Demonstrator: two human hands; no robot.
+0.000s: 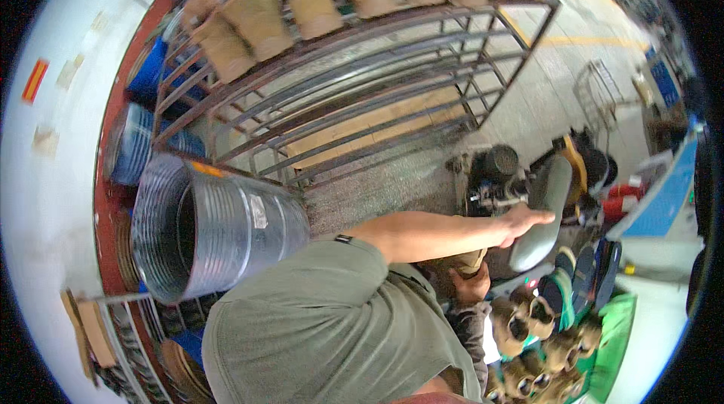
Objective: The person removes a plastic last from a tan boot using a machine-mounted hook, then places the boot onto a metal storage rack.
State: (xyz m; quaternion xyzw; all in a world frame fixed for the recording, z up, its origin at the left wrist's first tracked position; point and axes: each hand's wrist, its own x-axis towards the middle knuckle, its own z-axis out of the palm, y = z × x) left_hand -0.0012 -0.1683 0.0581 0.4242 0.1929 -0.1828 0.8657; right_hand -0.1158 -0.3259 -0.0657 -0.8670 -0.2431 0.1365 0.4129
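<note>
My left arm reaches across to the right. The left hand (pixel 522 224) is at the edge of a smooth grey, elongated machine part (pixel 544 215), with at least one finger stretched out along it. Whether it presses on the part I cannot tell. Just below, my right hand (pixel 470 285) is closed around a tan boot (pixel 469 261); my left forearm hides part of the boot. A dark motor-like machine (pixel 499 166) stands just beyond the hands.
A metal rack (pixel 354 113) carries several tan boots (pixel 305 0) on top. An open steel drum (pixel 256 227) stands at left. More tan boots (pixel 520 321) fill a green bin (pixel 615 344) at lower right, beside dark soles (pixel 584 276). A blue panel (pixel 667 193) rises at right.
</note>
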